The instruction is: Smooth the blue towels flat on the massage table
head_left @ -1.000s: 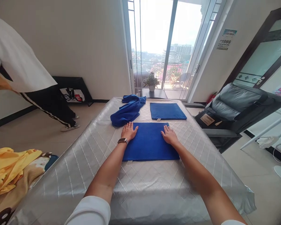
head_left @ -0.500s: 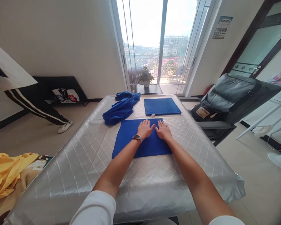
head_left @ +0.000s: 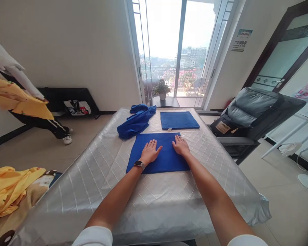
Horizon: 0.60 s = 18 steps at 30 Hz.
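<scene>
A blue cloth (head_left: 165, 153) lies flat on the table in front of me, its near edge slightly bowed. My left hand (head_left: 150, 152) rests palm down on its left half, fingers stretched out, a watch (head_left: 139, 164) on that wrist. Toward the cloth's right edge, my right hand (head_left: 181, 145) also lies flat with its fingers extended. Behind it sits a second blue cloth (head_left: 179, 120), a neat rectangle with a small white tag at its near edge. To the left of that one, a third blue cloth (head_left: 137, 122) is heaped and crumpled.
A silver quilted cover (head_left: 97, 184) drapes the table. Yellow fabric (head_left: 7, 188) is piled at the lower left. Another person (head_left: 17, 85) holds yellow cloth at the far left. A grey recliner (head_left: 248, 112) with a black bag stands right; a potted plant (head_left: 162, 89) is beyond the table.
My hands have slid apart on the cloth, the left one moving left and nearer to me. The person at the left has brought yellow cloth up into view.
</scene>
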Tool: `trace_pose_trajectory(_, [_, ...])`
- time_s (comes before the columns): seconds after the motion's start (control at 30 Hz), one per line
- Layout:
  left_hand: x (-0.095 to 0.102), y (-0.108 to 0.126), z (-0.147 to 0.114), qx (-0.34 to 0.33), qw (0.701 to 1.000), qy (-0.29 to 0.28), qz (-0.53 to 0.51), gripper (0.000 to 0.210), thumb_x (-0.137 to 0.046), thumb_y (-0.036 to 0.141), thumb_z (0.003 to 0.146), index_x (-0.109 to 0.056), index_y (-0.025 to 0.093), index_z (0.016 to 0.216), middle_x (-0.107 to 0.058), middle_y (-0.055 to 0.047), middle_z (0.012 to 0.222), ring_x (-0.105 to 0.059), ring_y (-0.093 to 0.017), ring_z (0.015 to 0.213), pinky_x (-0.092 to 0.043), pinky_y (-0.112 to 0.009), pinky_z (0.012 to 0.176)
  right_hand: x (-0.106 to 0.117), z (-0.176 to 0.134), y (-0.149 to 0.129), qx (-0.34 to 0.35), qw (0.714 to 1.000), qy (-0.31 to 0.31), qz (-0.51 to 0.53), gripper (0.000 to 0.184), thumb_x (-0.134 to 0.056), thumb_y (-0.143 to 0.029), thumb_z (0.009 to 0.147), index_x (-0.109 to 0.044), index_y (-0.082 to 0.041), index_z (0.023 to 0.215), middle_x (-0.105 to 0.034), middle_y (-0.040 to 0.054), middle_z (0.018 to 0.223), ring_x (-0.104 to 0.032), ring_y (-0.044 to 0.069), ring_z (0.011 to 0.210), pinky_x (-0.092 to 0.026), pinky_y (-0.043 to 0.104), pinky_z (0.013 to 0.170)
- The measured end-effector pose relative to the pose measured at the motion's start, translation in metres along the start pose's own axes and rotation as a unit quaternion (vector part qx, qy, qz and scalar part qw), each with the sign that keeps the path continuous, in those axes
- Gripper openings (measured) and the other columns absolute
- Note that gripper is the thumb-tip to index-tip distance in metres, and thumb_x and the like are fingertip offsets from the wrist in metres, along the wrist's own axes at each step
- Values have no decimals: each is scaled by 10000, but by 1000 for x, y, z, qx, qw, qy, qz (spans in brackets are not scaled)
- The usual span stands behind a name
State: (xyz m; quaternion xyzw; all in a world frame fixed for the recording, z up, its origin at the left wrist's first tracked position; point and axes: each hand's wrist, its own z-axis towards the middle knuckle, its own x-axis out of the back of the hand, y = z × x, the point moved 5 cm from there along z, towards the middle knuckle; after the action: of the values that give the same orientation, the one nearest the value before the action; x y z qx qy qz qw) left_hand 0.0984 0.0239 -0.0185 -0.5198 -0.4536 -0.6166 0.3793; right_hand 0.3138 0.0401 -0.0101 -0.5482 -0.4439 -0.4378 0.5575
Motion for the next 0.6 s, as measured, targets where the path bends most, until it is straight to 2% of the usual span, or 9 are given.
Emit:
trace_pose_trajectory(0.13, [5, -46, -19, 34, 999, 11, 24, 840, -86, 653, 1026, -281, 92, 1620, -237, -142, 1698, -204, -259, 1579, -149, -439, 1286, 1, 0, 1, -5, 1000, -6, -6, 681, -214, -465, 1063, -222, -117, 1648, -177, 68, 1724, -134, 199, 1592, -100, 391, 1277])
trace_pose_trajectory(0.23, [8, -67, -29, 60, 997, 23, 31, 845, -89, 642, 1031, -279, 62, 1614, -241, -163, 1694, -212, -269, 1577, -152, -437, 1283, 5, -3, -2, -8, 1000, -6, -12, 667, -224, -448, 1066, -235, -112, 1642, -200, 79, 1719, -159, 204, 1587, -129, 397, 1270])
trace_pose_trajectory(0.33, [9, -71, -33, 70, 997, 29, 28, 847, -102, 644, 1030, -286, 55, 1611, -249, -170, 1690, -221, -271, 1575, -165, -433, 1280, 16, -11, -11, 8, 999, 41, -30, 615, -278, -364, 1057, -336, -94, 1605, -300, 102, 1688, -218, 224, 1572, -125, 425, 1271])
trace_pose_trajectory(0.47, [11, -67, -33, 65, 996, 47, 23, 810, -118, 629, 1035, -319, 88, 1604, -288, -175, 1676, -251, -278, 1565, -191, -455, 1271, 28, -39, -27, 83, 987, 118, -72, 552, -311, -251, 1033, -461, -107, 1545, -405, 99, 1640, -263, 221, 1556, -52, 428, 1283])
trace_pose_trajectory(0.53, [10, -66, -33, 60, 997, 49, 23, 810, -121, 626, 1036, -322, 81, 1602, -291, -181, 1673, -254, -283, 1564, -195, -458, 1269, 24, -57, -26, 71, 989, 105, -80, 553, -326, -278, 1036, -469, -104, 1542, -420, 106, 1630, -290, 243, 1547, -71, 442, 1282])
trace_pose_trajectory(0.6, [10, -67, -33, 59, 997, 48, 25, 824, -117, 635, 1033, -321, 76, 1602, -289, -182, 1675, -250, -285, 1565, -187, -451, 1272, 14, -74, -19, 41, 994, 71, -74, 590, -322, -347, 1050, -413, -89, 1573, -390, 120, 1644, -296, 271, 1545, -126, 465, 1274])
